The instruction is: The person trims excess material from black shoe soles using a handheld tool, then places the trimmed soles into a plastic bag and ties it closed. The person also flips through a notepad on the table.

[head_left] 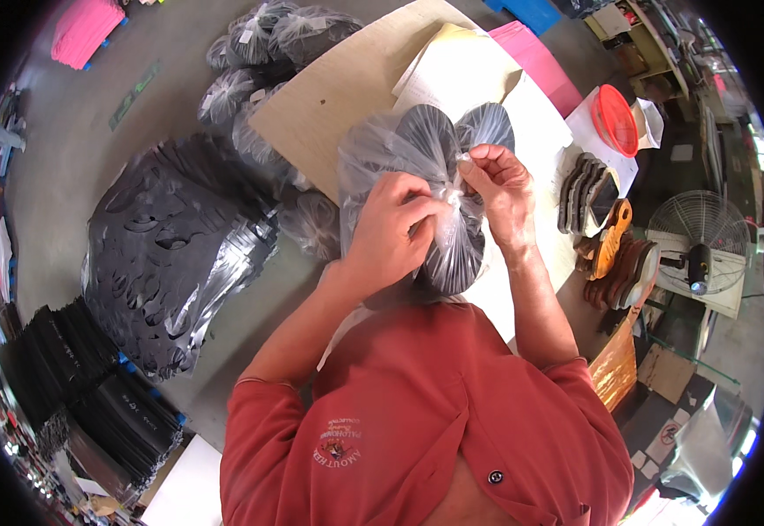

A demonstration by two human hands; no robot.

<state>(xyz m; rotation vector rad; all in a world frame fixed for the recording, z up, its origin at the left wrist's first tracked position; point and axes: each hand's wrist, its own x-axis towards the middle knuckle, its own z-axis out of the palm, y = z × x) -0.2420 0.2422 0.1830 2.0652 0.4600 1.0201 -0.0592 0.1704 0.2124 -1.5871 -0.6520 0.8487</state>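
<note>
On the table in front of me lies a clear plastic bag (366,156) packed with dark, rounded, sole-like pieces (426,131). Its gathered neck is twisted together in the middle, between my hands. From the left, my left hand (392,230) has its fingers curled closed on the gathered plastic. My right hand (506,188) pinches a bit of the bag's neck between thumb and forefinger, slightly higher up. The exact grip of the left fingertips is partly hidden by the hand itself.
The pale tabletop (329,101) bears paper sheets (452,74), shoe-sole stacks (585,195) and a red basket (617,121). Several filled bags (298,35) sit on the floor beyond its left edge. Black cut-out sheets (171,237) are piled left; a fan (697,241) stands right.
</note>
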